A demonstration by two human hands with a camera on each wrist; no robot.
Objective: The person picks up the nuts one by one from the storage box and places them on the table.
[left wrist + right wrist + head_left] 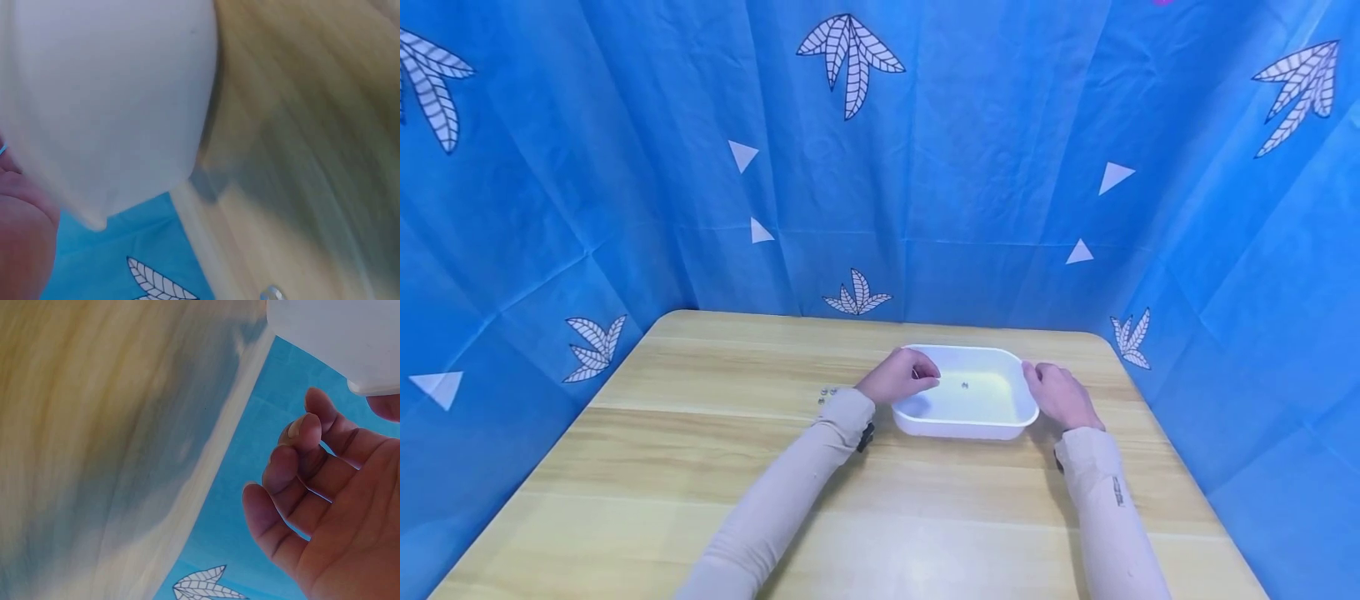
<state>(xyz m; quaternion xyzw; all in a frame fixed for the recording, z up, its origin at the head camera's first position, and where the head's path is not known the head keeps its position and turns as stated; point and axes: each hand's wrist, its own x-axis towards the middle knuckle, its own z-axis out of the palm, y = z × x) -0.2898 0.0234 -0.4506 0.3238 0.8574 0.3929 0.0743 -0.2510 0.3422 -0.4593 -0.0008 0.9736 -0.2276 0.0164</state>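
Note:
A white rectangular tray (973,429) with rounded corners sits toward the back of the wooden table. My left hand (897,377) reaches over its left rim, thumb and forefinger tips brought close together above the inside; I cannot tell if something small is between them. In the left wrist view only part of that hand (25,240) shows, beside the tray wall. One small shiny bead (965,385) lies in the tray. At the tray's right end is my right hand (1063,396), thumb right at the rim. Its other fingers (284,465) are loosely bent, apart from the tray.
Several small shiny beads (823,392) lie on the table (700,467) left of the left hand. Blue curtains (970,167) with white leaf prints hang along the back and both sides of the table.

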